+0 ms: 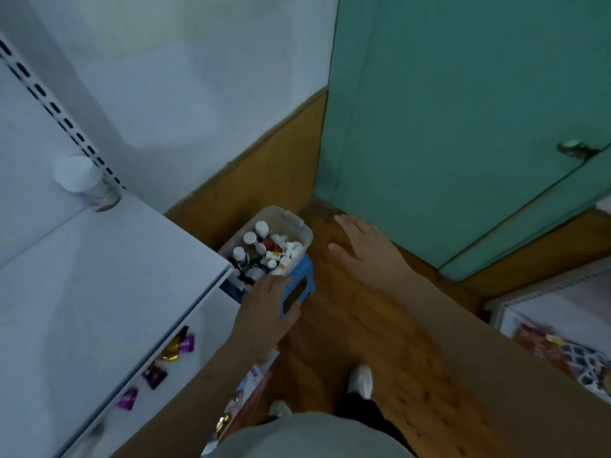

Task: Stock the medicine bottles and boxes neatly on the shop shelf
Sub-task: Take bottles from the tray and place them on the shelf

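Restocking began from a clear plastic tub of white-capped medicine bottles, raised on a blue plastic stool.
The left hand reached in, grasp hidden; the right hand hovered, fingers spread.

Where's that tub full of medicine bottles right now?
The tub sits on a blue stool on the floor, right of the white shelf, beyond the left hand.

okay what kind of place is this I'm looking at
Probably a small shop, perhaps one selling medicines. A white slotted retail shelf holds one bottle, wrapped sweets lie on the shelf below, and a tub full of medicine bottles sits on a blue stool beside it.
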The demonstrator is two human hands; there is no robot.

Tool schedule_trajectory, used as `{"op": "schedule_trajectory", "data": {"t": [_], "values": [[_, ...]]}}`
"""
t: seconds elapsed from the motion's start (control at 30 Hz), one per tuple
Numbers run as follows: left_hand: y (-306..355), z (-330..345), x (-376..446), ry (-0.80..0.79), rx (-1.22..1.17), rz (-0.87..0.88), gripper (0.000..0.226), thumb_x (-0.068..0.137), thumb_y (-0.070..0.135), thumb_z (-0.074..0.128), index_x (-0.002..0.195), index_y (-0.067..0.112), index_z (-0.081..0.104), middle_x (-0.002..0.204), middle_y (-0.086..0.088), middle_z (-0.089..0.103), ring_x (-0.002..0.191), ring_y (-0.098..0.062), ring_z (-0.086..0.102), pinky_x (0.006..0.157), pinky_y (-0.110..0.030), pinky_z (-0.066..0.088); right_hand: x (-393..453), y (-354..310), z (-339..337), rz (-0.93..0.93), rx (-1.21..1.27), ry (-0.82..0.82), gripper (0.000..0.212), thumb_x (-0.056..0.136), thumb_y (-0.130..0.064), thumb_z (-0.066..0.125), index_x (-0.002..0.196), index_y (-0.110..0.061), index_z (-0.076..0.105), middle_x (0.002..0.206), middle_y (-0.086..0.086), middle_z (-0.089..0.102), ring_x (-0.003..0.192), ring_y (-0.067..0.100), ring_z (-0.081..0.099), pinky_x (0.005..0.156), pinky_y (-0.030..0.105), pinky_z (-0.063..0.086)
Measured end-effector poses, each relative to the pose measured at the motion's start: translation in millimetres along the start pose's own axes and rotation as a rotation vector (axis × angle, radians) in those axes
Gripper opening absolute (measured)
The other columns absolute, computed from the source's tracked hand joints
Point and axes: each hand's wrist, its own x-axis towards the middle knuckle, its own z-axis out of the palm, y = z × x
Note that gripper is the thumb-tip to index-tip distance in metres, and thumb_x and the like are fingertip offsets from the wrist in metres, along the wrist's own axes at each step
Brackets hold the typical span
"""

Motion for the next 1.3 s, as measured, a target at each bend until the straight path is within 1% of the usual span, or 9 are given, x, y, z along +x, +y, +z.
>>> {"op": "schedule_trajectory", "data": {"t": [0.27, 0.47, 0.57, 0.7, 0.77, 0.97, 1.03, 1.17, 1.3], "values": [[-28.0, 34.8, 110.0, 0.073, 0.040, -0.237, 0.048, 0.090, 0.039, 0.061, 0.131, 0.014, 0.055, 0.124, -0.005, 0.059, 0.113, -0.025, 0.055, 0.089, -0.038, 0.048, 188.6, 68.8, 41.8, -0.202, -0.025, -0.183, 0.064, 0.100, -0.048, 0.045, 0.152, -0.012, 0.032, 0.154, 0.010, 0.037, 0.138, 0.029, 0.038, 0.112, 0.045, 0.035], [-44.1, 43.3, 170.1, 0.087, 0.042, -0.603, 0.056, 0.088, 0.048, 0.047, 0.132, 0.015, 0.056, 0.126, -0.009, 0.060, 0.113, -0.031, 0.057, 0.088, -0.045, 0.050, 319.2, 93.4, 60.5, -0.354, -0.060, -0.445, 0.064, 0.101, -0.047, 0.043, 0.152, -0.010, 0.029, 0.152, 0.013, 0.038, 0.137, 0.031, 0.037, 0.108, 0.044, 0.037], [-48.0, 44.3, 191.4, 0.140, 0.019, -0.770, 0.052, 0.089, 0.042, 0.055, 0.134, 0.017, 0.054, 0.128, -0.009, 0.059, 0.114, -0.033, 0.056, 0.091, -0.045, 0.048, 357.6, 92.9, 87.2, -0.453, -0.061, -0.572, 0.059, 0.101, -0.042, 0.046, 0.150, -0.011, 0.034, 0.148, 0.012, 0.043, 0.132, 0.030, 0.043, 0.105, 0.041, 0.039], [-57.3, 55.1, 221.9, 0.195, -0.095, -0.970, 0.054, 0.087, 0.040, 0.049, 0.134, 0.015, 0.054, 0.127, -0.013, 0.058, 0.113, -0.037, 0.055, 0.090, -0.044, 0.047, 386.8, 96.2, 141.1, -0.487, -0.023, -0.739, 0.057, 0.100, -0.036, 0.050, 0.149, -0.009, 0.037, 0.142, 0.017, 0.047, 0.128, 0.034, 0.047, 0.102, 0.044, 0.043], [-68.0, 66.0, 236.4, 0.185, -0.126, -1.031, 0.050, 0.091, 0.036, 0.055, 0.136, 0.013, 0.053, 0.129, -0.015, 0.056, 0.116, -0.037, 0.054, 0.091, -0.043, 0.046, 395.0, 98.0, 166.6, -0.472, -0.014, -0.795, 0.057, 0.101, -0.033, 0.052, 0.149, -0.008, 0.035, 0.140, 0.019, 0.048, 0.125, 0.036, 0.049, 0.100, 0.044, 0.043], [-117.5, 102.0, 277.1, 0.149, -0.357, -1.172, 0.052, 0.093, 0.035, 0.059, 0.137, 0.009, 0.050, 0.128, -0.017, 0.053, 0.118, -0.037, 0.052, 0.093, -0.045, 0.047, 416.8, 128.1, 252.2, -0.426, -0.014, -0.961, 0.054, 0.097, -0.045, 0.049, 0.143, -0.018, 0.039, 0.123, 0.010, 0.061, 0.106, 0.028, 0.062, 0.086, 0.047, 0.054], [-142.2, 116.7, 292.3, 0.168, -0.418, -1.204, 0.054, 0.091, 0.042, 0.057, 0.134, 0.010, 0.052, 0.126, -0.019, 0.055, 0.117, -0.037, 0.053, 0.094, -0.046, 0.048, 421.9, 127.9, 265.8, -0.403, -0.034, -0.964, 0.050, 0.097, -0.044, 0.050, 0.138, -0.017, 0.043, 0.122, 0.011, 0.061, 0.106, 0.027, 0.063, 0.086, 0.045, 0.054], [-191.8, 145.4, 326.6, 0.217, -0.437, -1.275, 0.052, 0.092, 0.035, 0.061, 0.137, 0.011, 0.046, 0.134, -0.017, 0.050, 0.116, -0.039, 0.055, 0.094, -0.048, 0.048, 432.7, 121.8, 312.6, -0.397, -0.048, -0.934, 0.040, 0.099, -0.032, 0.053, 0.133, -0.012, 0.047, 0.122, 0.012, 0.061, 0.109, 0.027, 0.060, 0.084, 0.032, 0.046], [-227.1, 173.0, 354.5, 0.322, -0.398, -1.252, 0.059, 0.093, 0.040, 0.061, 0.140, 0.012, 0.041, 0.138, -0.012, 0.048, 0.120, -0.032, 0.054, 0.089, -0.038, 0.047, 432.3, 105.6, 369.1, -0.403, 0.042, -0.916, 0.037, 0.098, -0.024, 0.057, 0.132, -0.014, 0.049, 0.125, 0.009, 0.062, 0.115, 0.024, 0.060, 0.099, 0.038, 0.049]]}}
